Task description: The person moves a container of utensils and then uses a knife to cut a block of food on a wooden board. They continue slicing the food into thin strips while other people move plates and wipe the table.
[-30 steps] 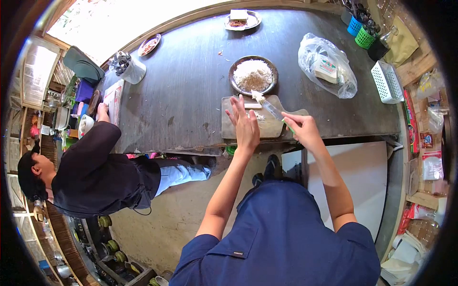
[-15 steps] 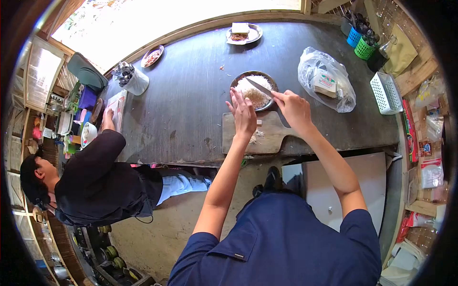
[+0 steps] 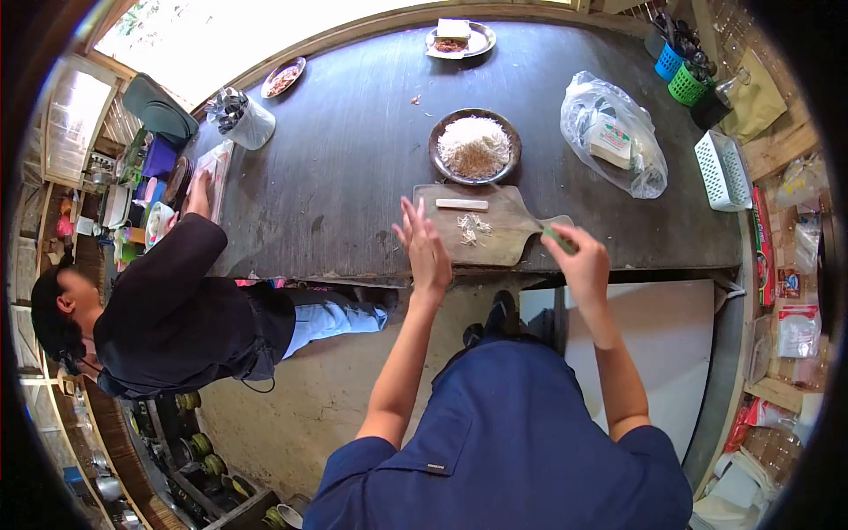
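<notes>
My right hand (image 3: 583, 265) is closed around the green handle of a knife (image 3: 558, 240); the blade, smeared by motion, points up and left over the cutting board. Fingers spread and holding nothing, my left hand (image 3: 427, 254) hovers at the left edge of the wooden cutting board (image 3: 499, 250). A pale white stick of food (image 3: 462, 204) lies across the board's upper part, with a small heap of white shreds (image 3: 474, 231) below it. Just beyond the board stands a round metal dish (image 3: 436, 163) heaped with white shreds (image 3: 477, 139), brownish toward the near side.
A clear plastic bag (image 3: 649, 177) with a white package lies on the right, near a white basket (image 3: 723, 172). Plates of food (image 3: 478, 40) stand at the back. At left, another person (image 3: 168, 327) reaches over the table beside a utensil bucket (image 3: 253, 128).
My right hand has drawn the knife from over the dish back toward the board's handle. My left hand has moved back and left from the dish, uncovering the white stick and shreds.
</notes>
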A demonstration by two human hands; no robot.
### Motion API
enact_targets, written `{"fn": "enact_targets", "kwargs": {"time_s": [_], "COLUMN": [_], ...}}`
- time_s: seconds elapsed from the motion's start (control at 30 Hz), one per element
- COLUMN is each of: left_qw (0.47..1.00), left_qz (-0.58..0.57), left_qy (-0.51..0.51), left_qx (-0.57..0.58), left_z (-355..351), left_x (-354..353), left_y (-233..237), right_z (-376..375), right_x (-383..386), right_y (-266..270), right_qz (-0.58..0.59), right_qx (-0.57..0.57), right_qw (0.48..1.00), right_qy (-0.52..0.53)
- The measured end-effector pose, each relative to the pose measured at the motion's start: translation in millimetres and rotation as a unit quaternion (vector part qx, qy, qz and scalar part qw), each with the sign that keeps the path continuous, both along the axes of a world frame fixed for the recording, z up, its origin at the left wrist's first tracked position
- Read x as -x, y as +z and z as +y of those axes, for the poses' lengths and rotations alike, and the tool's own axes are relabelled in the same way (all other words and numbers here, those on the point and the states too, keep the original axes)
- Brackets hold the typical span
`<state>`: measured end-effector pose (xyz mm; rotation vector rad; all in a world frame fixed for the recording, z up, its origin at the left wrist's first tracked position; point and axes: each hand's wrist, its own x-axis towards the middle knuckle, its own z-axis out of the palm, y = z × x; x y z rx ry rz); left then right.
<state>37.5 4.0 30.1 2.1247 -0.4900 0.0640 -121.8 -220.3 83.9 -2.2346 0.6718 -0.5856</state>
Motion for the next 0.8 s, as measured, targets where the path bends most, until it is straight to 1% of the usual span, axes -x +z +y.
{"fn": "enact_targets", "kwargs": {"time_s": [0.03, 0.1, 0.13, 0.2, 0.27, 0.33, 0.37, 0.4, 0.5, 0.63, 0.73, 0.8], "left_qw": [1.0, 0.999, 0.999, 0.992, 0.992, 0.99, 0.995, 0.994, 0.995, 0.993, 0.995, 0.992], "left_qz": [-0.001, -0.009, -0.008, -0.062, -0.073, -0.071, -0.035, -0.04, -0.066, -0.072, -0.043, -0.094], "left_qy": [0.002, 0.003, 0.005, -0.03, -0.035, -0.058, -0.077, -0.079, -0.065, -0.067, -0.084, -0.052], "left_qx": [0.001, -0.031, -0.031, -0.103, -0.092, -0.107, -0.061, -0.059, -0.037, -0.065, -0.034, -0.059], "left_z": [6.2, 11.7, 11.4, 7.3, -4.9, -12.9, -12.3, -10.5, -6.5, -2.8, -5.4, -11.3], "left_x": [12.4, 34.8, 40.7, 47.8, 48.1, 46.4, 47.2, 46.4, 47.1, 44.7, 41.2, 36.3], "left_y": [-3.4, -12.3, -15.6, -18.2, -18.0, -14.2, -11.6, -14.3, -21.9, -18.2, -17.0, -21.4], "right_z": [8.2, 23.8, 28.2, 33.9, 39.1, 44.5, 45.1, 45.2, 45.8, 41.8, 37.7, 37.4], "right_x": [11.5, 32.2, 39.0, 44.1, 42.3, 38.0, 37.7, 36.3, 34.8, 24.8, 19.1, 18.6], "right_y": [3.6, 12.9, 10.6, 1.2, -6.3, -7.9, -8.0, -6.3, -4.5, -8.0, -6.0, -3.0], "right_qz": [-0.001, 0.051, 0.052, 0.068, 0.05, 0.048, 0.055, 0.05, 0.035, 0.043, 0.048, 0.053], "right_qx": [0.001, 0.006, 0.007, 0.071, 0.093, 0.109, 0.121, 0.123, 0.116, 0.131, 0.14, 0.144], "right_qw": [1.0, 0.999, 0.999, 0.995, 0.994, 0.993, 0.991, 0.991, 0.993, 0.99, 0.989, 0.988], "right_qy": [0.002, -0.013, -0.011, -0.018, -0.014, -0.007, 0.006, 0.003, -0.002, 0.006, 0.008, 0.01]}}
